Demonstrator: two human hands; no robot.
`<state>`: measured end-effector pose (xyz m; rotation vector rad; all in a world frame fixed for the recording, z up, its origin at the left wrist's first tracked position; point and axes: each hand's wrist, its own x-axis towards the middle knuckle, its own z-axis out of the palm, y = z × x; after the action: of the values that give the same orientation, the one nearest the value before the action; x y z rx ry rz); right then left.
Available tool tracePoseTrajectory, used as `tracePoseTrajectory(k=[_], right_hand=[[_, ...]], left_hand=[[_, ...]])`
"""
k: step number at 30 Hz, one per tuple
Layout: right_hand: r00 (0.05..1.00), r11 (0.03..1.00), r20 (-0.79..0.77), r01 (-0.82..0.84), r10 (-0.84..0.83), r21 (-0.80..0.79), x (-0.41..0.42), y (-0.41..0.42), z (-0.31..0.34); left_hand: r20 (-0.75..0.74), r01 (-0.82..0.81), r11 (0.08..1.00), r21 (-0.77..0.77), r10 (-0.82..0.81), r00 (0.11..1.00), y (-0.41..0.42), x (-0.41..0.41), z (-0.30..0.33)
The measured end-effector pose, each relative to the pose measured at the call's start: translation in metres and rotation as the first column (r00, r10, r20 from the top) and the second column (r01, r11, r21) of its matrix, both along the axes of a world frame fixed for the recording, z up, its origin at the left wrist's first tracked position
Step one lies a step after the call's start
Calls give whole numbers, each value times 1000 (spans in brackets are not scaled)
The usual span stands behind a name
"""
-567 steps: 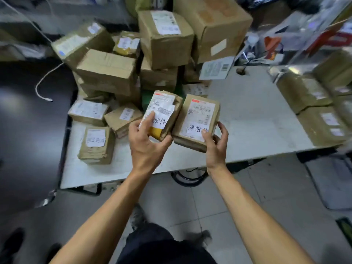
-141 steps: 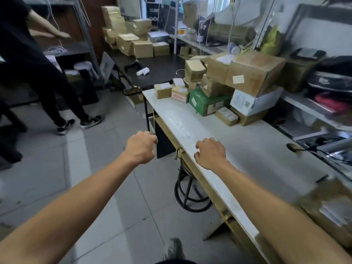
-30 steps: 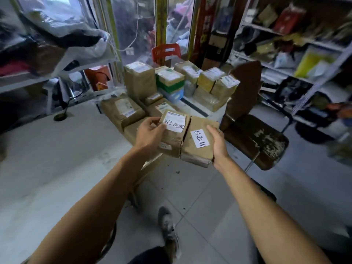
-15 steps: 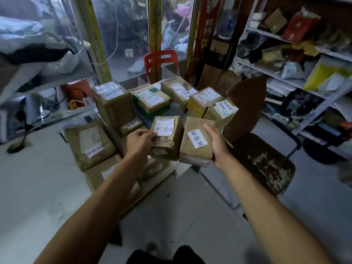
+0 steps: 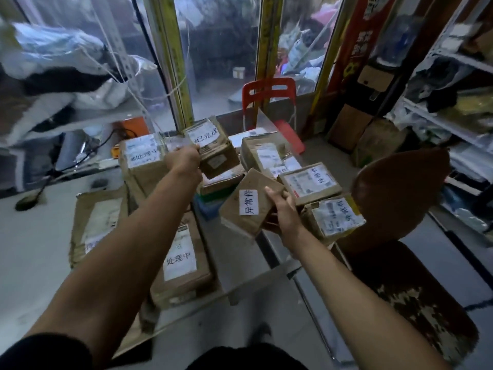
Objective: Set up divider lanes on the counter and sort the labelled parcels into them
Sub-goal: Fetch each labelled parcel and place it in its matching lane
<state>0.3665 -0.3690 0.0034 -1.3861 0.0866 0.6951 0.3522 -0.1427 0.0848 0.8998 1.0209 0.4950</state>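
Note:
My left hand (image 5: 184,162) grips a brown parcel (image 5: 213,148) with a white handwritten label, held out over the middle stack at the far end of the white counter (image 5: 32,236). My right hand (image 5: 280,209) holds a second brown parcel (image 5: 249,204) with a white label, tilted, low over the counter beside two labelled parcels (image 5: 309,182) on the right. Labelled parcels lie on the left too, one flat near me (image 5: 181,260) and one taller at the back (image 5: 141,158). Clear divider panels (image 5: 266,126) stand between the groups.
A brown chair (image 5: 400,198) stands close on the right of the counter's end. A red stool (image 5: 269,92) sits behind the parcels by the glass door. Shelving with bags runs along the right wall (image 5: 453,108). A cable and round base (image 5: 25,204) lie at the counter's left.
I have come closer to the counter's end. My left hand has carried its parcel forward and up over the middle stack; my right hand's parcel has dropped lower and tilted beside the right group.

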Motion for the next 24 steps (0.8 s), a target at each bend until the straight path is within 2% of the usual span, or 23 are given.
tracePoseTrajectory(k=[3, 8, 13, 16, 21, 24], right_hand=[[999, 1000, -51, -12, 13, 24, 19, 5, -6], [992, 997, -104, -61, 65, 43, 31, 17, -14], [993, 996, -85, -84, 85, 14, 39, 23, -12], [995, 998, -88, -52, 56, 45, 41, 23, -7], [990, 968, -121, 99, -73, 231, 39, 18, 10], [979, 951, -91, 198, -182, 236, 43, 16, 22]], left_hand=[[-121, -39, 990, 133, 55, 991, -4, 22, -4], [-275, 102, 931, 350, -2, 961, -11, 31, -26], [-263, 152, 871, 467, -28, 964, -13, 23, -24], [-279, 204, 776, 597, -38, 960, -21, 8, -20], [-261, 321, 627, 710, -189, 947, -34, -14, -11], [-249, 380, 567, 731, -297, 922, -43, -17, -9]])
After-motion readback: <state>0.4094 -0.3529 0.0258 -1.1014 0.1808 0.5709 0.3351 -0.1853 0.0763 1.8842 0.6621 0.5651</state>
